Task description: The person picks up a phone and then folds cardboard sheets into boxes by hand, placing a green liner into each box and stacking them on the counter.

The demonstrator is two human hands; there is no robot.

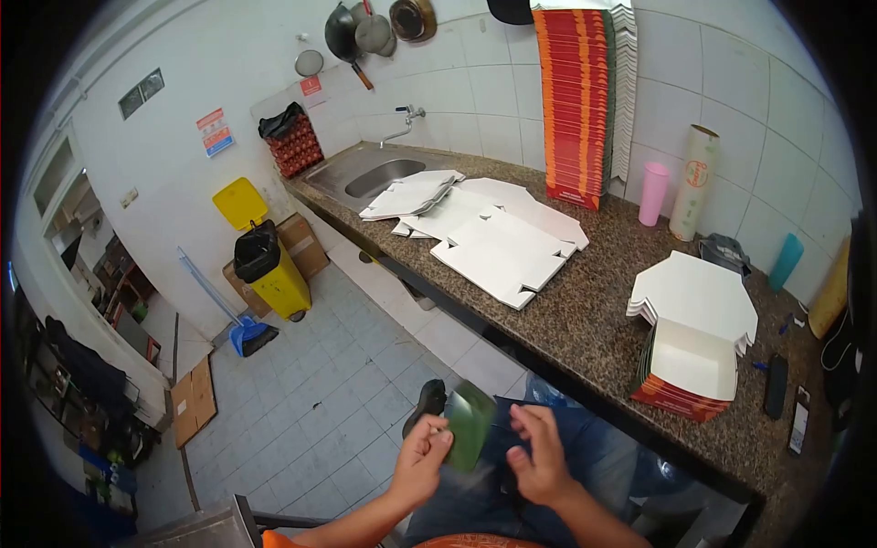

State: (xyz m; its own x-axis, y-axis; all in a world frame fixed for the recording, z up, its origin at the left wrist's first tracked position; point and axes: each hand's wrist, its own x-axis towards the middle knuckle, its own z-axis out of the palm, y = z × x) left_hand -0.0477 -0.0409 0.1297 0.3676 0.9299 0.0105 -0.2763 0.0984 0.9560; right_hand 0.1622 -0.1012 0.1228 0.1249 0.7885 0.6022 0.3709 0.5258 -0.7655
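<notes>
My left hand (425,454) pinches a flat, glossy green piece (470,427) by its left edge, above my lap; I cannot make out its exact kind. To the right of it, my right hand (541,457) is raised with thumb and fingers apart, holding nothing. Flat white cardboard box blanks (507,254) lie spread over the granite counter (607,283) in front of me. Nearer on the right sits a nested stack of open cardboard boxes (694,356), white inside and red outside.
A tall red and orange cardboard stack (574,110) leans against the tiled wall. Beside it stand a pink cup (653,194) and a cardboard tube (694,183). A steel sink (384,177) is at the far end. On the floor are a yellow bin (281,288) and a broom (247,336).
</notes>
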